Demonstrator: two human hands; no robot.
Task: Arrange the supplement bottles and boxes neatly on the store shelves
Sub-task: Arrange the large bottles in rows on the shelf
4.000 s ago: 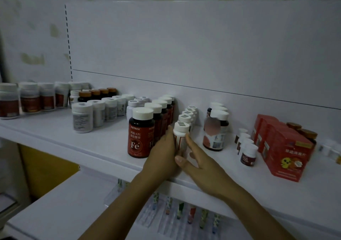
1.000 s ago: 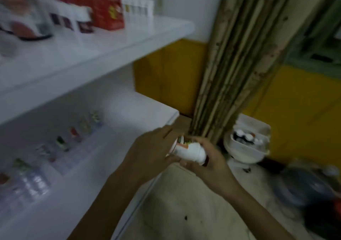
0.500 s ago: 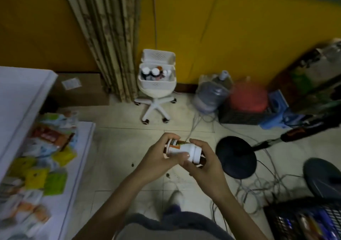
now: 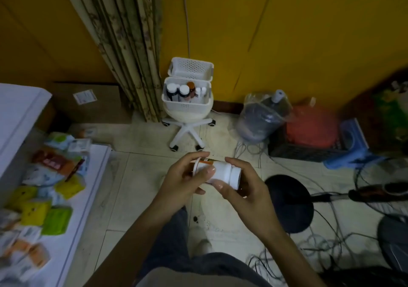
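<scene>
A small white supplement bottle (image 4: pixel 221 172) with an orange-edged label lies on its side between both hands, cap toward the right. My left hand (image 4: pixel 186 177) grips its base end with fingers curled over the top and thumb across the front. My right hand (image 4: pixel 242 187) holds the cap end, thumb under the cap. I hold it above the tiled floor, turned away from the shelves. A white basket (image 4: pixel 186 106) on a wheeled stool ahead holds several more bottles (image 4: pixel 178 91).
The white shelf unit (image 4: pixel 19 110) stands at the left, its lower shelf (image 4: pixel 88 189) carrying colourful packets (image 4: pixel 55 198). A cardboard box (image 4: pixel 92 103) and curtain (image 4: pixel 123 43) are behind. A water jug (image 4: pixel 262 116), crate, blue stool (image 4: pixel 353 143), fan base (image 4: pixel 289 200) and cables clutter the right floor.
Four seconds ago both hands were at bottles on the shelf. My view has since swung right and down to the floor, and both hands now hold the white bottle sideways.
</scene>
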